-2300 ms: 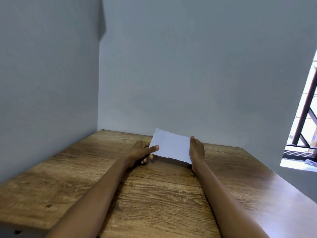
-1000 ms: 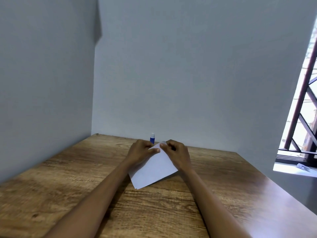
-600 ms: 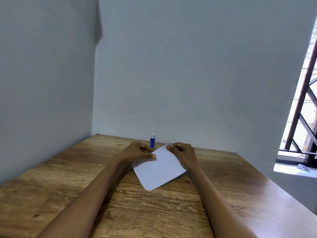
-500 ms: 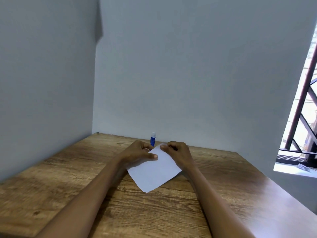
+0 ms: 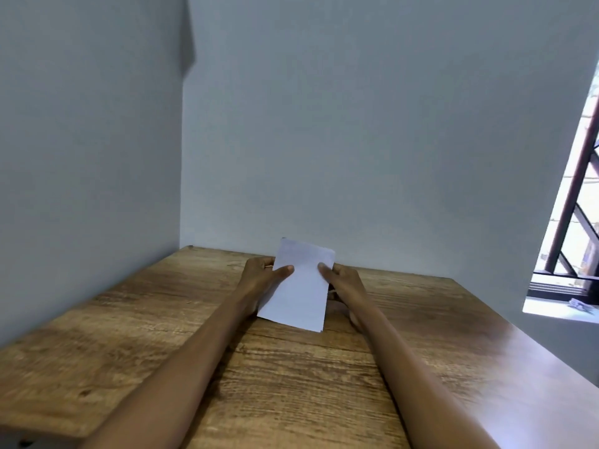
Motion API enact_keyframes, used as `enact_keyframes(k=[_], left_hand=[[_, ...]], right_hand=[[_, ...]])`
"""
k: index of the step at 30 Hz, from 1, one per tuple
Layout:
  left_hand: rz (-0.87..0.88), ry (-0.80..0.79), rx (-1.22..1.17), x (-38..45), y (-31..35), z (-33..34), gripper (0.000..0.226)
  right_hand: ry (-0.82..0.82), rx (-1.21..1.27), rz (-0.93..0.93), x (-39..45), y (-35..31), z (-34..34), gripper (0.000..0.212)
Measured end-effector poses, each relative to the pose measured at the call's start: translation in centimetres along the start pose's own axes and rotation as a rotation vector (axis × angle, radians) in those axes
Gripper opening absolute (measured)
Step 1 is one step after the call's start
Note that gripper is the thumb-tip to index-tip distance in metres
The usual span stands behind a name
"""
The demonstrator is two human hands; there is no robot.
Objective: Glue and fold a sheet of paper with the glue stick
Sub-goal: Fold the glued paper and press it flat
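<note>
Your fingers on both hands are closed onto the paper [image 5: 299, 286], one hand at each long side. Your left hand [image 5: 259, 280] grips the left edge: the thumb lies flat across the near face of the sheet, pointing right, and the remaining fingers are curled behind it, with only their tips showing past the edge. Your right hand [image 5: 345, 281] grips the right edge in the same manner, thumb on the near face pointing left, the other fingers hidden behind the sheet. Neither hand is spread wide; each pinches the sheet between thumb and fingers.

Paper position: the white sheet is held upright and tilted slightly, its top toward the wall [image 5: 356, 124] and its lower right corner lowest, close to the table [image 5: 291, 384]. You cannot tell whether that corner touches the wood. It reads as a narrow, folded rectangle, taller than wide; a thin layered edge shows along the lower right side.

Surroundings: the wooden table sits in a corner formed by two plain grey walls. A window [image 5: 570, 241] with dark bars is at the far right. Both forearms extend from the bottom of the view toward the sheet, well apart at the elbows and converging at the paper.
</note>
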State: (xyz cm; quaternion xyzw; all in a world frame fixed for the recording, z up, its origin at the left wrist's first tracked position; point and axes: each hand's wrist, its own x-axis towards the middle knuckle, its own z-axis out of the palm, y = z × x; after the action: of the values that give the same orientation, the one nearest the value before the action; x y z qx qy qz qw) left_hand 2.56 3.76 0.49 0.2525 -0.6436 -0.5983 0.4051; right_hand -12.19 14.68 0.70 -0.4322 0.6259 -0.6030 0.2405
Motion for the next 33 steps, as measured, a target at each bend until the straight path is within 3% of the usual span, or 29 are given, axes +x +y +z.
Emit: enact_keyframes(k=[5, 10, 14, 16, 20, 24, 28, 33], left_hand=[[-0.015, -0.026, 0.052, 0.0, -0.5, 0.2, 0.016], [-0.026, -0.049, 0.152, 0.2, -0.6, 0.3, 0.018], [-0.017, -0.028, 0.157, 0.0, -0.6, 0.6, 0.022], [0.046, 0.073, 0.142, 0.2, -0.8, 0.7, 0.023], [0.166, 0.311, 0.18, 0.6, -0.7, 0.5, 0.029], [0.167, 0.41, 0.161, 0.4, -0.6, 0.5, 0.018], [0.136, 0.311, 0.201, 0.3, -0.6, 0.5, 0.018], [0.074, -0.071, 0.084, -0.3, -0.4, 1.7, 0.011]], right_hand=[[0.091, 0.041, 0.049, 0.2, 0.1, -0.2, 0.041], [0.152, -0.061, -0.053, 0.7, 0.4, -0.5, 0.021], [0.183, 0.029, -0.007, 0.4, 0.1, -0.3, 0.041], [0.084, 0.015, 0.023, 0.3, -0.1, -0.4, 0.037], [-0.278, -0.085, 0.03, 0.1, 0.2, 0.4, 0.04], [-0.18, -0.056, 0.033, 0.4, 0.5, 0.3, 0.027], [-0.024, -0.036, -0.015, 0.8, 1.0, 0.0, 0.024], [0.286, -0.074, -0.067, 1.5, 1.3, -0.9, 0.03]])
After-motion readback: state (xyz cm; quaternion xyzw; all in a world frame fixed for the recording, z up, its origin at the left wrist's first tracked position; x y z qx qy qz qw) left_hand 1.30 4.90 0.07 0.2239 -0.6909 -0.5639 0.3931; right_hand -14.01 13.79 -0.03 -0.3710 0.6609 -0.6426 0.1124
